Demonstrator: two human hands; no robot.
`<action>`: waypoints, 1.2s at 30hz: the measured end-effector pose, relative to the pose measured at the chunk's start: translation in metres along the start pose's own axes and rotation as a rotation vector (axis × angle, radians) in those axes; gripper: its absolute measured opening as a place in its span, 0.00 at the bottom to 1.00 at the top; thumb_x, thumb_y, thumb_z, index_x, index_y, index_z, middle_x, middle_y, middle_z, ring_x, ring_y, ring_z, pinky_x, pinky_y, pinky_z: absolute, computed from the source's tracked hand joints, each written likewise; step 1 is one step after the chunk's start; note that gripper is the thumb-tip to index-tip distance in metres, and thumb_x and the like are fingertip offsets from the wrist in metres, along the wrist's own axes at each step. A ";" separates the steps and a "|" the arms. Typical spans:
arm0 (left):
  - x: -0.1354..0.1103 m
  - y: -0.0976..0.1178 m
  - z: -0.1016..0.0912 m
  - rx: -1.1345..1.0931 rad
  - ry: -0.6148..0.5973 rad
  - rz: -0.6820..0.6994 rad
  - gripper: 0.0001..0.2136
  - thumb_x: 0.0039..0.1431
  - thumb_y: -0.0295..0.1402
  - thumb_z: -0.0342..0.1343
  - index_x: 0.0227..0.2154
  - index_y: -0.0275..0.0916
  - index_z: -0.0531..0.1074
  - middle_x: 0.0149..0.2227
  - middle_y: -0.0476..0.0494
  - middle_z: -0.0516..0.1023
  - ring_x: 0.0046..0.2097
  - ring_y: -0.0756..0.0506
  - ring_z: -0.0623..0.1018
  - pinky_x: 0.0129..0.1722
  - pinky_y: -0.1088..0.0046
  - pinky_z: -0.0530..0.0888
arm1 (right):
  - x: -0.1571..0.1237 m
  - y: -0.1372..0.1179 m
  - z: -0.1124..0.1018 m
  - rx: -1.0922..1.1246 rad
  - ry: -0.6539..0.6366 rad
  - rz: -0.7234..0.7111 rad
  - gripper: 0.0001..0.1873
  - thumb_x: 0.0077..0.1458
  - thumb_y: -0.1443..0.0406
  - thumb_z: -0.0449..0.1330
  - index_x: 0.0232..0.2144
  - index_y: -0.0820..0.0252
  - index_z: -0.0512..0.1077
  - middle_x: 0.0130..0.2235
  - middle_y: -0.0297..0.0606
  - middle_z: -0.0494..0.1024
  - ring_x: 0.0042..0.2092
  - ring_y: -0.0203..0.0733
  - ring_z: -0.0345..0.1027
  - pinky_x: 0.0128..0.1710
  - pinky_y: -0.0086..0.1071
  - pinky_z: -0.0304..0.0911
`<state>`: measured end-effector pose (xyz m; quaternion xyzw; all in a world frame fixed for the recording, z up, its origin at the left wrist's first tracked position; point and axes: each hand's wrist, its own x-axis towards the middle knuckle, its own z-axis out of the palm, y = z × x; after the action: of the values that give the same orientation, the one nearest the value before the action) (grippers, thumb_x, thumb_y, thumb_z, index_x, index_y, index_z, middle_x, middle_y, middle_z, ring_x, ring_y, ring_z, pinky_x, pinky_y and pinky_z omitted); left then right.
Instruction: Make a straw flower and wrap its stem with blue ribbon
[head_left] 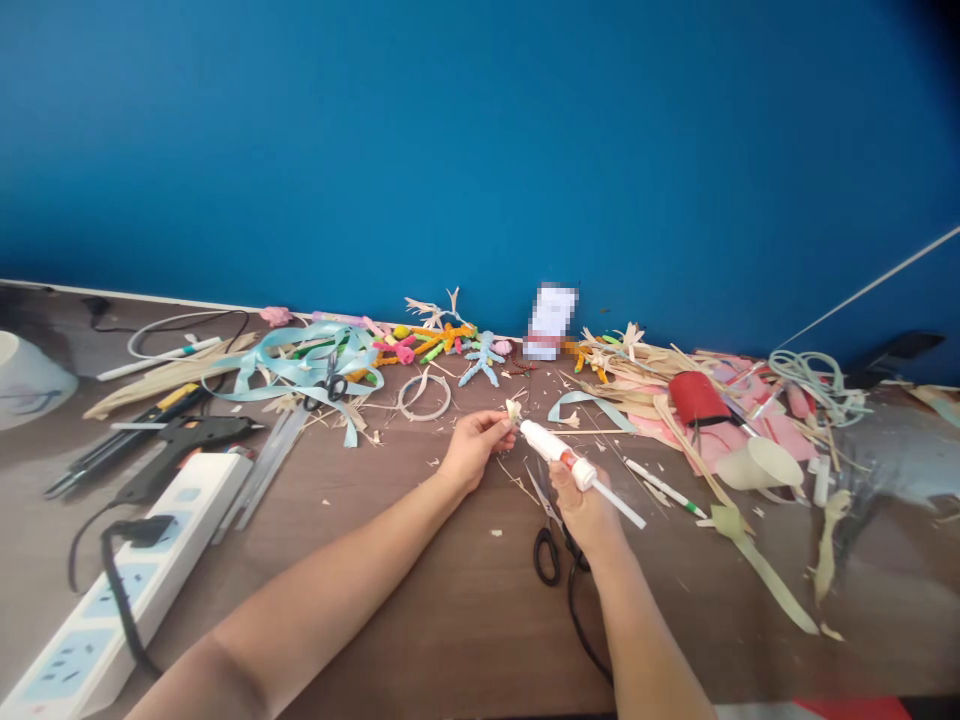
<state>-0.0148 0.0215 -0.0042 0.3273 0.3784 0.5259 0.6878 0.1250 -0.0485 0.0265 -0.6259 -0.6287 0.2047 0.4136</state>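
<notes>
Between the fingertips of my left hand is a small pale husk flower, pinched upright. My right hand is wrapped around a white hot glue gun. A translucent glue stick pokes out of its back end. The gun's nozzle points at the flower, close to my left fingertips; whether they touch I cannot tell. Under my right hand lie scissors with black handles, partly covered by the hand. A black cord runs down from there toward the table's front edge.
At left lie a white power strip, a black glue gun and clear glue sticks. Blue ribbon and colourful pipe cleaners line the wall. Husk strips, a red thread spool and a paper cup crowd the right.
</notes>
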 end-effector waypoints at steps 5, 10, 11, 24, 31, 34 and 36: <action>-0.001 0.001 0.001 0.000 0.006 -0.009 0.12 0.37 0.35 0.63 0.24 0.32 0.72 0.21 0.47 0.73 0.23 0.54 0.71 0.26 0.78 0.70 | -0.001 0.001 0.000 -0.003 -0.033 0.012 0.21 0.50 0.50 0.48 0.19 0.60 0.62 0.17 0.32 0.63 0.19 0.33 0.56 0.17 0.25 0.54; 0.000 0.001 0.000 0.000 0.005 -0.008 0.12 0.37 0.35 0.63 0.24 0.32 0.72 0.21 0.48 0.73 0.23 0.54 0.71 0.26 0.78 0.70 | -0.001 0.005 0.000 -0.008 -0.035 0.014 0.20 0.50 0.51 0.48 0.20 0.60 0.62 0.18 0.32 0.63 0.19 0.33 0.56 0.17 0.25 0.54; 0.000 0.001 0.000 0.001 0.004 -0.007 0.12 0.36 0.35 0.63 0.24 0.32 0.72 0.21 0.47 0.74 0.23 0.54 0.71 0.26 0.78 0.70 | -0.001 0.005 0.000 -0.013 -0.036 0.009 0.19 0.51 0.51 0.48 0.20 0.60 0.62 0.18 0.32 0.64 0.20 0.33 0.57 0.18 0.26 0.54; 0.000 0.000 -0.001 0.006 0.001 -0.001 0.12 0.38 0.35 0.63 0.24 0.32 0.72 0.22 0.47 0.74 0.23 0.54 0.71 0.26 0.78 0.70 | 0.001 0.002 -0.003 -0.123 -0.007 -0.095 0.17 0.52 0.54 0.49 0.19 0.60 0.62 0.19 0.34 0.66 0.22 0.35 0.59 0.22 0.27 0.56; -0.001 0.000 -0.001 0.012 -0.014 0.002 0.11 0.38 0.35 0.62 0.24 0.32 0.72 0.23 0.47 0.73 0.23 0.54 0.71 0.26 0.78 0.70 | 0.001 0.002 -0.002 -0.094 0.000 -0.089 0.18 0.52 0.54 0.49 0.19 0.60 0.62 0.19 0.34 0.66 0.22 0.35 0.59 0.21 0.26 0.55; -0.001 0.001 0.000 0.009 -0.009 -0.005 0.12 0.38 0.35 0.63 0.24 0.32 0.72 0.22 0.47 0.73 0.23 0.54 0.71 0.26 0.78 0.70 | 0.001 0.006 -0.002 -0.090 -0.007 -0.094 0.17 0.52 0.55 0.50 0.20 0.61 0.64 0.20 0.35 0.67 0.23 0.35 0.61 0.22 0.27 0.57; -0.001 0.001 0.000 0.010 -0.002 -0.010 0.12 0.37 0.35 0.63 0.24 0.32 0.72 0.22 0.47 0.73 0.23 0.54 0.71 0.26 0.78 0.70 | 0.001 0.008 -0.002 -0.089 -0.002 -0.093 0.16 0.52 0.56 0.50 0.21 0.61 0.65 0.20 0.35 0.67 0.23 0.36 0.61 0.24 0.27 0.58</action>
<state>-0.0157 0.0210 -0.0030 0.3295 0.3817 0.5204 0.6891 0.1314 -0.0472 0.0218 -0.6135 -0.6661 0.1576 0.3937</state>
